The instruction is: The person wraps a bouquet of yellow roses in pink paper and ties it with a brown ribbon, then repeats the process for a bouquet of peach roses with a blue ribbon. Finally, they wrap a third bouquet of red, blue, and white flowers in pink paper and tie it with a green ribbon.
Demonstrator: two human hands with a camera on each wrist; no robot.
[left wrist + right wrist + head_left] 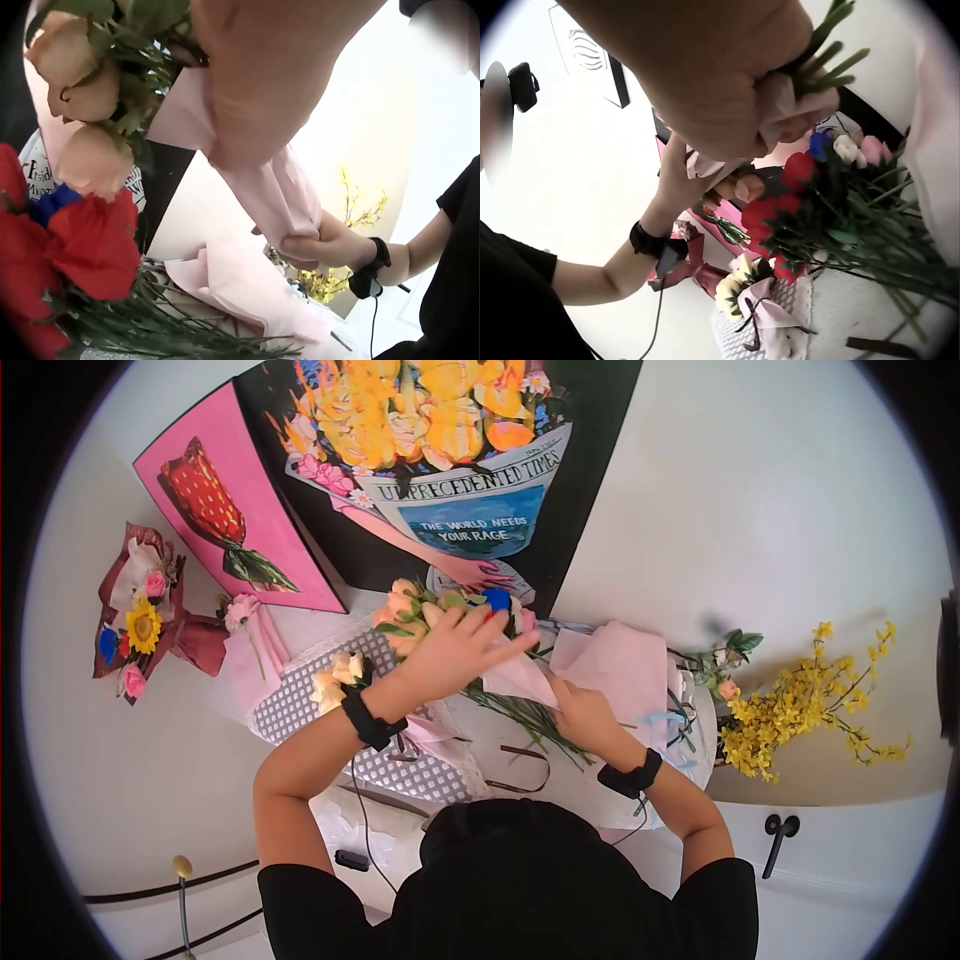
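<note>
My right hand (588,717) grips the narrow end of a bouquet wrapped in pale pink paper (262,187). Cut green stems (832,71) poke out past that fist in the right wrist view. Peach roses (79,52) with green leaves show at the bouquet's other end. My left hand (455,650) lies over the bouquet's upper part with its fingers extended and spread, touching the paper. Below the bouquet lie loose red flowers (94,244) with long green stems (525,720), and blue, white and pink blooms (847,148) beside them.
A pink paper sheet (615,660) lies on the table's right side. A small wrapped bunch of cream flowers (735,289) sits on the patterned cloth (380,770). A dark ribbon (530,785) is near the front. Yellow blossoms (765,735) stand right; paintings (290,575) lean behind.
</note>
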